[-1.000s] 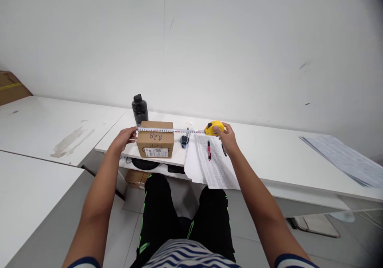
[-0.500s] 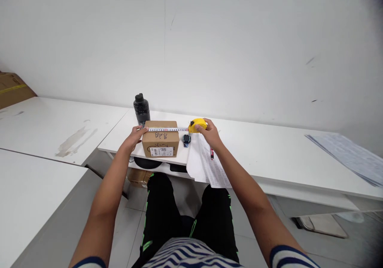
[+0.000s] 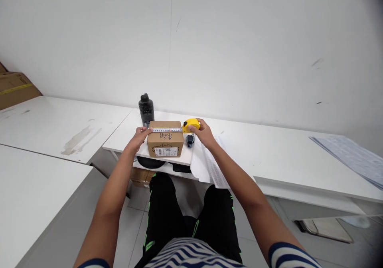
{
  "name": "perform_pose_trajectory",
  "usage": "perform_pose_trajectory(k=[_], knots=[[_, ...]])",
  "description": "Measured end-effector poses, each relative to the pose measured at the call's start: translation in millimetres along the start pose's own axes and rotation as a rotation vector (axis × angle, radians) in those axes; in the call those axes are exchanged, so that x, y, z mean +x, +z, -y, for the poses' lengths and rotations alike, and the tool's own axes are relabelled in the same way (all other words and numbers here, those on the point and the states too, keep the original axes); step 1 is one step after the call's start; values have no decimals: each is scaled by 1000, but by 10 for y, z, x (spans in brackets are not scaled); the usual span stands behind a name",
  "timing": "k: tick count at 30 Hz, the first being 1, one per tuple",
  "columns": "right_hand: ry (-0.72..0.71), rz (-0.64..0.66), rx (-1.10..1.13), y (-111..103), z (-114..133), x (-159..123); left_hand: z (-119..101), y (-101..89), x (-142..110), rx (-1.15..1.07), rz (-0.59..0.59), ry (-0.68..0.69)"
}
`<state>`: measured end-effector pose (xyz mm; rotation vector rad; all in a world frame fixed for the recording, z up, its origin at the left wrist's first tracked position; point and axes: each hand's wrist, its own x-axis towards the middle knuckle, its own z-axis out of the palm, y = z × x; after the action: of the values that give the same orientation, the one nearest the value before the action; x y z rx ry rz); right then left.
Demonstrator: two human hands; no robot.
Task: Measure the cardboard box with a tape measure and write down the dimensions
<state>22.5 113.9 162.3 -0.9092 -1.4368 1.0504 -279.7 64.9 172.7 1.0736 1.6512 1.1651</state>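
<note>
A cardboard box (image 3: 165, 142) with handwriting and a shipping label stands at the front of the white table. Across its top lies the pulled-out blade of a yellow tape measure (image 3: 191, 125). My left hand (image 3: 140, 137) is closed at the box's left top edge, pinching the end of the blade. Just past the right edge of the box, my right hand (image 3: 204, 133) grips the yellow case. Beside the box, below that case, lies a dark wristwatch (image 3: 190, 140).
Behind the box stands a dark water bottle (image 3: 146, 110). Printed sheets (image 3: 206, 162) hang over the front table edge under my right forearm. More papers (image 3: 348, 156) lie at the far right. A large carton (image 3: 18, 88) sits at the far left against the wall.
My right hand has brought the tape case left, close to the box's right edge, so less blade shows. My left hand stays at the box's left edge. The whole view has shifted slightly.
</note>
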Motion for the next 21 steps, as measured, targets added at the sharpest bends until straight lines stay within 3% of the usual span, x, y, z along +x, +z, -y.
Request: perform_pose_trajectory(k=[5, 13, 21], knots=[[9, -12, -13, 2, -27, 4, 10, 11, -7, -30, -22, 15], [12, -11, -26, 11, 24, -40, -37, -5, -46, -19, -7, 167], [0, -17, -38, 8, 4, -30, -53, -7, -59, -16, -13, 148]])
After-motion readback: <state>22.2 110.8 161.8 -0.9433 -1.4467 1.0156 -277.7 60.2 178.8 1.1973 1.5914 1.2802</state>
